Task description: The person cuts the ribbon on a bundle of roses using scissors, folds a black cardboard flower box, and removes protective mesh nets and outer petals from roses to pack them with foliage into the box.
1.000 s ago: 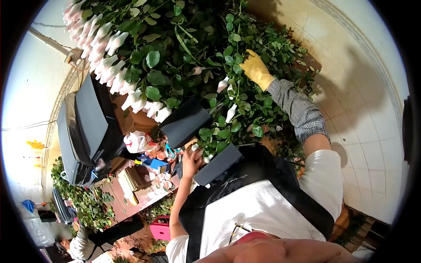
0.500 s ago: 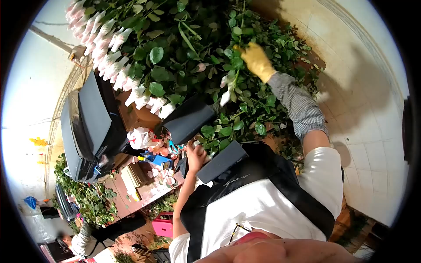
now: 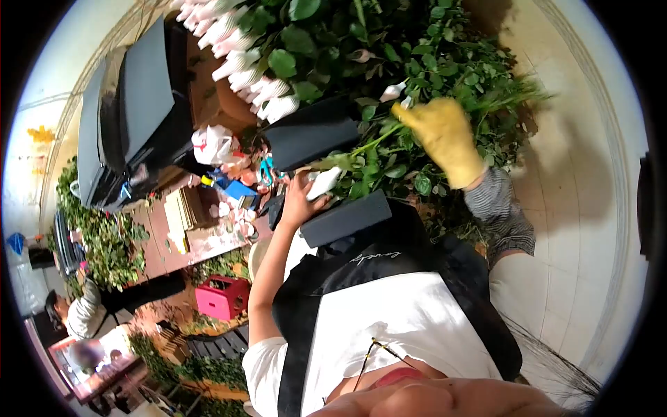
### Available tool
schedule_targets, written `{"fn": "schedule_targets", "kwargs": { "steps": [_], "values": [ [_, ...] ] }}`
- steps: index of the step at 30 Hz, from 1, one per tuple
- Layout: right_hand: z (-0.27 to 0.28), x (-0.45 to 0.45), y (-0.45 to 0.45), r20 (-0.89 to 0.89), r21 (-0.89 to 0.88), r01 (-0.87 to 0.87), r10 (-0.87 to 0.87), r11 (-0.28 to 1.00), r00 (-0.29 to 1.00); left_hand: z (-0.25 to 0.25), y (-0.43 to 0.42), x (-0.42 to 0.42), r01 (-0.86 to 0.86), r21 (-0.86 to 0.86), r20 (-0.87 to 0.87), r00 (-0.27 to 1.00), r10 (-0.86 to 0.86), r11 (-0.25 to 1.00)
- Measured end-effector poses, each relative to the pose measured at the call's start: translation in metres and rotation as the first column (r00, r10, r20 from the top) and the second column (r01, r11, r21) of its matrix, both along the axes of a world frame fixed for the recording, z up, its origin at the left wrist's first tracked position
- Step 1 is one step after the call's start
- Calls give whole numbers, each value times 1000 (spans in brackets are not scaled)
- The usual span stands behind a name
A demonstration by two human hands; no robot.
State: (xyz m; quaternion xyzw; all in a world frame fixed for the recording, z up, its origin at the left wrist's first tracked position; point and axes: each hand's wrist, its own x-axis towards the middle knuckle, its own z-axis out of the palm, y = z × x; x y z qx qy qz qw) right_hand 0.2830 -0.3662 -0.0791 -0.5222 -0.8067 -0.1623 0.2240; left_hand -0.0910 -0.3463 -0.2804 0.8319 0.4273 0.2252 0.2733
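My bare left hand [image 3: 299, 200] is closed round a rose whose head wears a white net sleeve [image 3: 324, 183], just above the dark padded block [image 3: 347, 219] at my waist. From there a green stem [image 3: 379, 141] slants up to my right hand [image 3: 445, 139], in a yellow glove and slightly blurred. Its fingers are curled at the stem, and blurred leaves [image 3: 511, 97] trail beyond the glove. A second dark padded block [image 3: 313, 135] lies above my left hand. Behind is a big heap of leafy rose stems [image 3: 333, 35] with net-sleeved heads [image 3: 240, 66] along its left side.
Blue-handled scissors [image 3: 266, 170], a blue box [image 3: 240, 191], scattered petals and cardboard pieces [image 3: 182, 215] lie on the table to the left. Dark grey sheets [image 3: 142, 104] stand beyond. A pink stool [image 3: 222, 297] is on the floor; another person [image 3: 87, 313] is at lower left.
The gloved right hand has come down from the leaf heap toward my body, along the stem. My left hand now grips the net-sleeved rose head. The whole view has shifted.
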Motion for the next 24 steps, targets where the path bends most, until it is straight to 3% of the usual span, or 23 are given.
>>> {"fn": "schedule_targets", "kwargs": {
  "steps": [2,3,4,5,6,7,12,13,14,15,16,17,19,20,21,24],
  "values": [
    [-58,-33,-10,255,-221,108,-49,969,966,16,-3,2,12,16,-129,992,-10,1000],
    [-77,-52,-5,282,-459,199,-71,866,957,11,-3,2,-48,-187,-179,984,14,981],
    [-90,-66,-9,294,-392,193,-77,899,953,6,-2,2,-129,-363,-249,968,37,923],
    [-113,-76,-4,361,-468,282,-110,838,926,-4,-3,-1,-48,-140,-142,989,28,989],
    [-158,-73,0,309,-433,253,-121,865,943,-13,-1,-4,10,108,-40,999,-6,994],
    [-168,-73,-1,260,-441,224,-116,869,959,3,-3,1,35,152,-23,999,-32,988],
    [-185,-75,0,14,-373,141,-146,917,989,6,-7,5,3,121,-138,990,14,993],
    [-185,-79,2,131,-408,207,-167,889,977,8,-8,5,-25,84,-200,979,42,996],
    [-187,-83,3,246,-438,277,-183,855,952,10,-8,5,7,162,-240,970,32,987],
    [-192,-82,2,266,-481,270,-154,834,952,11,-8,4,12,173,-256,966,33,985],
    [-182,-88,9,387,-607,370,-145,703,911,12,-6,4,21,188,-271,962,32,982],
    [-171,-88,12,396,-629,362,-117,688,911,10,-5,5,14,195,-227,973,31,981],
    [-142,-73,8,205,-559,206,-107,803,973,4,-1,6,33,170,-200,980,1,985],
    [-138,-58,3,-2,-421,73,-81,904,997,2,-1,3,38,141,-164,986,-15,989],
    [-143,-47,8,-256,-457,-14,-117,889,960,6,-3,2,62,193,-195,981,-23,979],
    [-108,-26,1,-220,-498,7,-134,867,966,5,-4,-6,115,223,-233,971,-62,968]
  ]
}}
